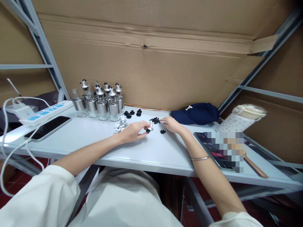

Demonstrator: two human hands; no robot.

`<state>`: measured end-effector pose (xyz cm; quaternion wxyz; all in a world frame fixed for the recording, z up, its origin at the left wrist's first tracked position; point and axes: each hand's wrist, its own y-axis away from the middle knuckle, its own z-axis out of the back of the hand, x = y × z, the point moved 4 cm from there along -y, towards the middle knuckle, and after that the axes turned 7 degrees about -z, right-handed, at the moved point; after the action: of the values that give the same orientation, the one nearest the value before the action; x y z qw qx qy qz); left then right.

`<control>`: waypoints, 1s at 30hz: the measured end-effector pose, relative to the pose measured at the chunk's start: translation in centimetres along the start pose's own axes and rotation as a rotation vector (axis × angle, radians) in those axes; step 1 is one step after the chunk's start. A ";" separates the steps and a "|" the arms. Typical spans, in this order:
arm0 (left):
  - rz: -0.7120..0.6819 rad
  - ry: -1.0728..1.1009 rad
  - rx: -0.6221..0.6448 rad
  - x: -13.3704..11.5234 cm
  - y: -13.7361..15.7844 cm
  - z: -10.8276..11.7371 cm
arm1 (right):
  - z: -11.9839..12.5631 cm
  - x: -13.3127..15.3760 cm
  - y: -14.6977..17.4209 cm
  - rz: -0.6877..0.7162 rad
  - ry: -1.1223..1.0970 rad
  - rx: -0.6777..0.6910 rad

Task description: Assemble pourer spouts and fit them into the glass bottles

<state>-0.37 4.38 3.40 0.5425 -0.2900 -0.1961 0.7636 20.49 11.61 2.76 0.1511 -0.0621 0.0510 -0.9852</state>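
My left hand (133,130) pinches a small silver pour spout with a black ring (150,127) just above the pale table (151,151). My right hand (172,124) rests on the table, its fingertips touching a small pile of black rubber rings (155,120). One loose black ring (162,131) lies between my hands. A few white and silver spouts (120,125) lie just left of my left hand. Behind them stands a group of glass and steel dispenser bottles (101,102), most with spouts fitted, one at the left without.
More black rings (132,113) lie near the bottles. A phone (48,126), a power strip (44,113) and white cables sit at the left. A navy cap (196,113), a spotted bottle (241,121), a tablet (214,149) and a brown stick are at the right. Cardboard walls stand behind.
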 end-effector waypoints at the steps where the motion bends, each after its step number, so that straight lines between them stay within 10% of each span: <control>1: -0.014 -0.015 0.011 0.0 0.0 0.0 | -0.2 0.1 -0.1 0.010 0.007 0.015; 18: -0.099 -0.102 0.121 -0.8 0.1 -0.6 | 0.8 -0.3 1.1 -0.500 0.107 0.010; 30: -0.096 -0.112 0.059 -1.2 0.1 -1.0 | 0.6 -0.4 1.2 -0.536 0.076 -0.036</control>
<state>0.49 3.17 2.84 0.5752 -0.2208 -0.2172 0.7571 21.30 10.52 3.22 -0.1181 -0.0388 0.0559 -0.9907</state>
